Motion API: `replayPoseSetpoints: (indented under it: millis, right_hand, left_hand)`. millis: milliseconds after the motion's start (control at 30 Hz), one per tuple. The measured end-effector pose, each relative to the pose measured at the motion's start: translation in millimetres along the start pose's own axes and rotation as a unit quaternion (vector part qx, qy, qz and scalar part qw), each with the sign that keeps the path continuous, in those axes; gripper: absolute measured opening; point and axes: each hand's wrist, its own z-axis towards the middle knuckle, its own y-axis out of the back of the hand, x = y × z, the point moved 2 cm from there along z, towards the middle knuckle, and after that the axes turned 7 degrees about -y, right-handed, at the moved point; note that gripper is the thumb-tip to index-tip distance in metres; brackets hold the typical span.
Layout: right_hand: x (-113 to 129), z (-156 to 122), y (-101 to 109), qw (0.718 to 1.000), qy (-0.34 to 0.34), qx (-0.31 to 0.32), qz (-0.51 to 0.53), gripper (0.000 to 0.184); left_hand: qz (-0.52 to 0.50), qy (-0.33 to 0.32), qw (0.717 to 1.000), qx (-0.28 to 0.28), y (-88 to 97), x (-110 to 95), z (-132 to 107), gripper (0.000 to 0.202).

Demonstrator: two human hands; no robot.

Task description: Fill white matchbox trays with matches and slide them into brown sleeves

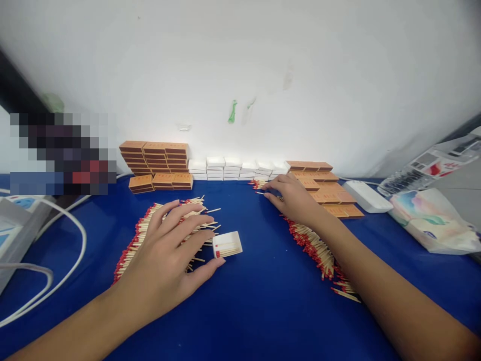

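Observation:
My left hand (173, 250) is spread over a heap of red-tipped matches (141, 233), its thumb and fingertips at the left side of a small white matchbox tray (236, 240). Several matches lie in that tray with red heads to the left. Farther back, my right hand (287, 193) pinches a single match (260, 192) between thumb and forefinger. Just behind it is a small bunch of matches (257, 185). A second large heap of matches (310, 245) lies under and beside my right wrist and forearm, partly hidden.
Brown matchboxes (161, 155) are stacked at the back left, and more matchboxes (334, 193) at the right. White trays (225, 168) line the wall between them. A white power bank-like block (367, 196), a tissue pack (432, 220) and a plastic bottle (409, 173) sit right; white cables (80, 235) loop left.

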Motion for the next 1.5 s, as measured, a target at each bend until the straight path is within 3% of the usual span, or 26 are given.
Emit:
replayPoseSetpoints:
  millis: [133, 500, 767, 1267, 1367, 1500]
  right_hand:
    - [3, -1, 0, 1.0, 0.013, -0.021, 0.0, 0.024]
    - [1, 0, -2, 1.0, 0.002, -0.002, -0.015, 0.027]
    - [5, -1, 2, 1.0, -0.004, -0.006, 0.004, 0.018]
    - [6, -1, 1, 0.999, 0.036, -0.003, -0.003, 0.016]
    - [19, -5, 7, 0.999, 0.051, -0.013, 0.012, 0.014]
    - [68, -22, 20, 0.991, 0.088, -0.057, 0.078, 0.009]
  left_hand:
    - [-0.008, 0.008, 1.0, -0.005, 1.2, 0, 0, 0.014]
    - [-0.015, 0.002, 1.0, -0.001, 0.3, 0, -1, 0.017]
    - [-0.011, 0.001, 1.0, 0.006, -0.7, 1, -1, 0.014]
    - [-0.01, 0.001, 1.0, -0.002, -0.2, 1, -1, 0.017]
    - [-0.009, 0.004, 1.0, -0.003, 0.2, 3, -1, 0.014]
    - [0.002, 0.015, 1.0, -0.003, -0.3, 4, -1, 0.013]
